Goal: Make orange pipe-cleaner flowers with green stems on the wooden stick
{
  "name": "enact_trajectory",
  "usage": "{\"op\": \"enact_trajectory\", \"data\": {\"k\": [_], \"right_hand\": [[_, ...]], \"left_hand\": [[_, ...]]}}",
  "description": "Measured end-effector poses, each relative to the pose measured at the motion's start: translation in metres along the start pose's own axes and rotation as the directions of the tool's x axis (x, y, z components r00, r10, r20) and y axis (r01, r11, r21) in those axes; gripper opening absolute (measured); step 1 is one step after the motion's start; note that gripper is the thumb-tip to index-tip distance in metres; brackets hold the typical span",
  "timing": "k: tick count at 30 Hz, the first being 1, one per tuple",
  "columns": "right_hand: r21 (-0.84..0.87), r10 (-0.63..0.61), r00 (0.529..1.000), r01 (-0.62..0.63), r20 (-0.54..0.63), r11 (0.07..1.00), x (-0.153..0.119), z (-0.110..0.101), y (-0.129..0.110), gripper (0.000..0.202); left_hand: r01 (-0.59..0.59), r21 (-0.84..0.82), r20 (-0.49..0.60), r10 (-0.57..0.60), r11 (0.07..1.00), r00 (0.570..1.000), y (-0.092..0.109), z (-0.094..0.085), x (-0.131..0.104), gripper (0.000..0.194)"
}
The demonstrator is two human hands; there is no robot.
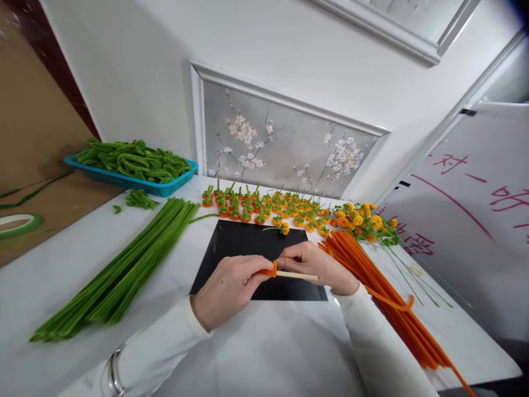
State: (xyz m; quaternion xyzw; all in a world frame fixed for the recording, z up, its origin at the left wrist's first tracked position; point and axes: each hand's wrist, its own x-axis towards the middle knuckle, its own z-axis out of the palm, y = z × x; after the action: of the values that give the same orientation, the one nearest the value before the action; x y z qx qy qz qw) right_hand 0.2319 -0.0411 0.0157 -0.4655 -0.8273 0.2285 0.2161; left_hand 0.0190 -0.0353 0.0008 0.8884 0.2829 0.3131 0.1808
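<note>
Over the black mat (pixel 252 242), a short orange pipe cleaner coil (pixel 270 270) is wound round a pale wooden stick (pixel 297 275). The closed fingers of my left hand (pixel 231 284) grip the coil and the stick's left end, which they hide. From the other side, my right hand (pixel 316 264) pinches at the coil's right edge with thumb and fingertips. The stick's free end points right, just below those fingers. A single finished yellow-orange pompom flower (pixel 284 228) lies at the mat's far edge.
Green pipe cleaners (pixel 128 270) lie left; orange pipe cleaners (pixel 384 298) lie right beside my forearm. Rows of small orange and yellow flowers (pixel 264 207) stand behind the mat. A blue basket (pixel 165 188) holds green looped pieces. Green tape (pixel 31 223) sits far left.
</note>
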Motion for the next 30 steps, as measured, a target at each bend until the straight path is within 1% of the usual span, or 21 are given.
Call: {"op": "enact_trajectory", "data": {"k": [3, 5, 7, 11, 13, 16, 18, 19, 22, 25, 28, 30], "right_hand": [[0.031, -0.003, 1.0, 0.003, -0.012, 1.0, -0.002, 0.003, -0.003, 0.028], [0.025, -0.023, 0.999, 0.024, -0.038, 0.999, -0.003, 0.005, -0.005, 0.025], [0.023, -0.056, 0.998, 0.057, -0.035, 0.998, -0.004, 0.006, -0.006, 0.023], [0.072, -0.045, 0.999, 0.045, -0.007, 0.996, -0.005, 0.007, -0.005, 0.025], [0.146, -0.034, 0.998, 0.043, -0.058, 0.988, -0.005, 0.008, -0.003, 0.023], [0.359, 0.022, 0.983, 0.045, -0.181, 0.932, -0.002, 0.013, -0.002, 0.024], [0.461, 0.061, 0.975, 0.046, -0.215, 0.886, 0.001, 0.018, -0.003, 0.025], [0.475, 0.067, 0.972, 0.05, -0.225, 0.878, 0.002, 0.021, -0.004, 0.025], [0.423, 0.045, 0.966, 0.07, -0.256, 0.904, 0.004, 0.025, -0.008, 0.025], [0.374, 0.008, 0.963, 0.096, -0.268, 0.922, 0.003, 0.024, -0.012, 0.024], [0.377, -0.02, 0.965, 0.121, -0.261, 0.918, 0.001, 0.02, -0.016, 0.025], [0.395, -0.032, 0.966, 0.135, -0.256, 0.909, -0.001, 0.018, -0.018, 0.024]], "left_hand": [[0.108, -0.048, 0.002, -0.108, 0.993, 0.994, 0.001, -0.001, 0.001, 0.016], [0.164, -0.095, -0.018, -0.166, 0.982, 0.986, 0.0, -0.001, 0.002, 0.025], [0.175, -0.14, -0.045, -0.183, 0.974, 0.982, -0.003, 0.0, 0.003, 0.032], [0.161, -0.217, -0.071, -0.18, 0.963, 0.981, -0.008, 0.001, 0.005, 0.024], [0.169, -0.257, -0.079, -0.195, 0.952, 0.978, -0.01, 0.001, 0.005, 0.024], [0.175, -0.26, -0.092, -0.205, 0.95, 0.974, -0.012, 0.001, 0.005, 0.025], [0.197, -0.239, -0.069, -0.219, 0.951, 0.973, -0.014, 0.001, 0.005, 0.026], [0.211, -0.233, -0.048, -0.228, 0.949, 0.973, -0.014, 0.001, 0.005, 0.026], [0.245, -0.226, 0.054, -0.238, 0.943, 0.97, -0.014, -0.003, 0.006, 0.024], [0.266, -0.253, 0.151, -0.234, 0.93, 0.961, -0.011, -0.009, 0.008, 0.021], [0.267, -0.334, 0.194, -0.211, 0.904, 0.958, -0.006, -0.014, 0.01, 0.018], [0.27, -0.373, 0.201, -0.207, 0.888, 0.957, -0.004, -0.016, 0.011, 0.017]]}}
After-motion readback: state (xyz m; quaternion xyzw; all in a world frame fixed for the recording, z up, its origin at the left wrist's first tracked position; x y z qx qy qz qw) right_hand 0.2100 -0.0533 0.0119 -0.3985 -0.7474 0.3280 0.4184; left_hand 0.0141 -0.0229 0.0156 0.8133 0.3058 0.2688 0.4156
